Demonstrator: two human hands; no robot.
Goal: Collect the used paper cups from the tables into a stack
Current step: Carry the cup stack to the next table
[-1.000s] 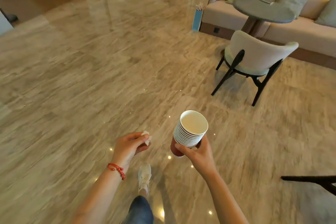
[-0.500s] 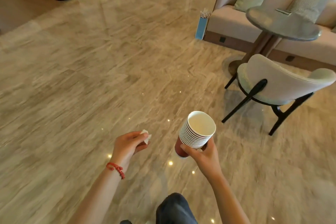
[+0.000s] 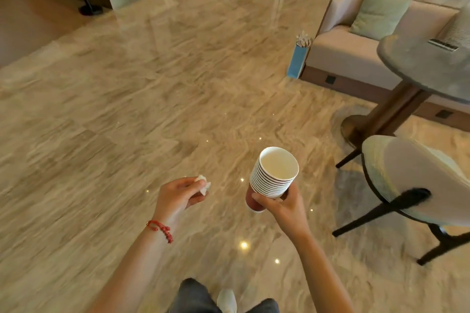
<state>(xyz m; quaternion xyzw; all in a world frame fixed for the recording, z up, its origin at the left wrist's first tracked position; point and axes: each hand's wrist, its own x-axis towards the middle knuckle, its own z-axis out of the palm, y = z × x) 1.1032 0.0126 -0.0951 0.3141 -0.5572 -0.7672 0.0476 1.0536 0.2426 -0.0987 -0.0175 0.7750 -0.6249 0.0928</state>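
Observation:
My right hand (image 3: 282, 207) grips a stack of several nested paper cups (image 3: 273, 176), white inside with a red outer wall, held tilted in front of me above the floor. The top cup looks empty. My left hand (image 3: 178, 195), with a red cord bracelet at the wrist, pinches a small crumpled white tissue (image 3: 203, 184) between thumb and fingers. A round grey table (image 3: 417, 68) on a brown pedestal stands at the right; a flat dark object (image 3: 443, 44) lies on it. No loose cup shows on that table.
A pale upholstered chair (image 3: 407, 180) with black legs stands close at my right. Behind the table runs a beige sofa (image 3: 351, 46) with a green cushion, and a blue gift bag (image 3: 297, 58) stands at its end. A stanchion base (image 3: 90, 9) sits far left on the polished marble floor.
I have walked forward and to the right: the table, chair and sofa have come nearer and moved toward the right edge. Both hands keep their hold on the cup stack and the tissue.

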